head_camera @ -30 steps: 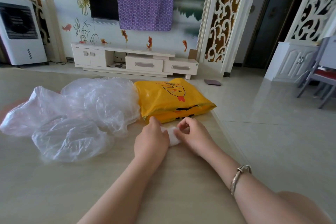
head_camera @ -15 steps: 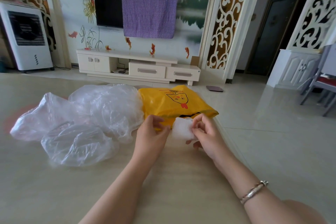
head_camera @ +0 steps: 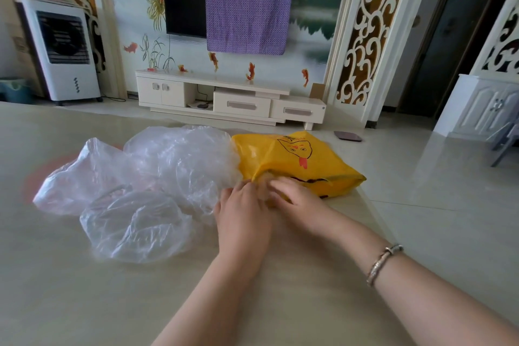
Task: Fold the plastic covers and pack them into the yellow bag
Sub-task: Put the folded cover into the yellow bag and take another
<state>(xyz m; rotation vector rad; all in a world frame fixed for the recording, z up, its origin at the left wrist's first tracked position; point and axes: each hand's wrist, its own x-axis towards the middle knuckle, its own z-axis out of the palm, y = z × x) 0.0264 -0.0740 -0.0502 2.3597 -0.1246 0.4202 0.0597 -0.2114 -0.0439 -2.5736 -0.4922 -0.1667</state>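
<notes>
**Hands push a folded cover into the yellow bag**

Both hands meet at the mouth of the yellow bag (head_camera: 297, 160), in the middle of the frame. The left hand (head_camera: 243, 218) and the right hand (head_camera: 295, 199) have their fingers curled around a small folded cover (head_camera: 262, 191). Only a little pale bit of it shows between them, right at the bag's opening. I cannot tell how far in it is.

Three more covers (head_camera: 157, 174) lie loose and puffy to the left of the bag, on the table (head_camera: 84, 289). The nearest one touches the bag's left side. They are not folded yet.

To do this step well, one hand should hold the bag's mouth open while the other slides the cover in flat. Keep squeezing the cover, or it may puff up and unfold. Push it deep, so there is room for the others. The bag is thin and slippery, so it may slide toward the table edge on the right.
</notes>
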